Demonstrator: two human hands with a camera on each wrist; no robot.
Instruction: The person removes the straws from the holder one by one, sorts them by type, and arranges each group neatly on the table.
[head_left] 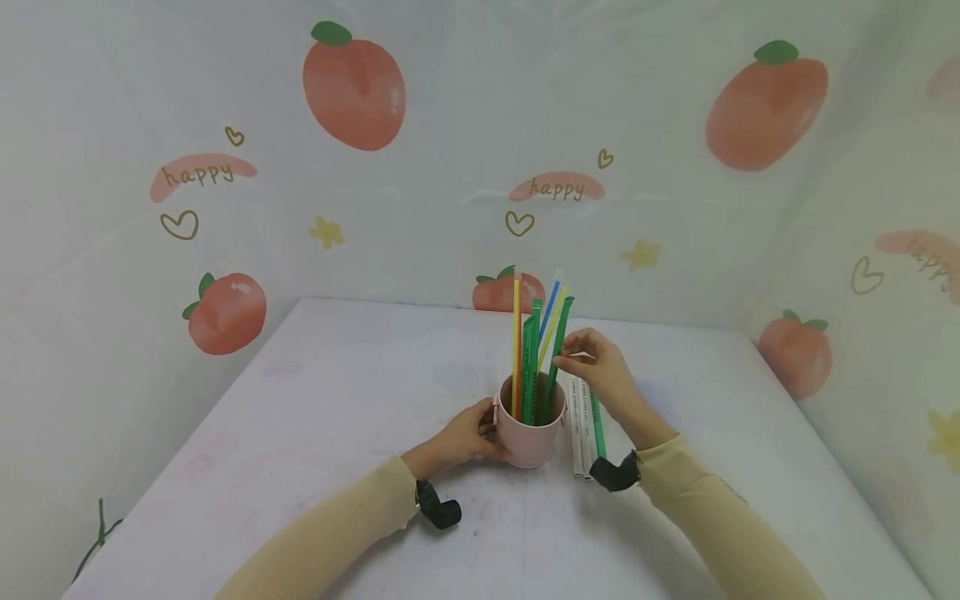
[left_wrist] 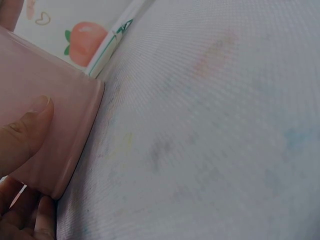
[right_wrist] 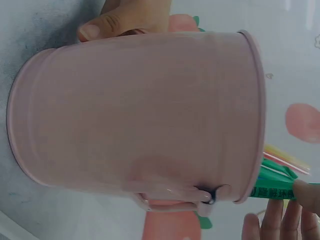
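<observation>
A pink bucket [head_left: 528, 446] with small side handles stands upright on the table. My left hand [head_left: 461, 435] grips it from the left side, its thumb [left_wrist: 35, 127] against the wall in the left wrist view. With thumb and fingers, my right hand [head_left: 603, 371] pinches a green paper-wrapped straw [head_left: 564, 321] above the rim; its lower end is inside the bucket. Other green wrapped straws [head_left: 532, 358] lean in there beside a yellow straw [head_left: 516, 333] and a blue straw [head_left: 550, 308] in clear sleeves. In the right wrist view, the bucket's wall [right_wrist: 140, 110] hides its contents.
Just right of the bucket, white printed wrapped straws [head_left: 582, 442] and a green one [head_left: 597, 425] lie on the white-covered table [head_left: 360, 392]. A peach-patterned curtain [head_left: 427, 208] hangs behind the table. A green cord [head_left: 100, 533] shows at the far left.
</observation>
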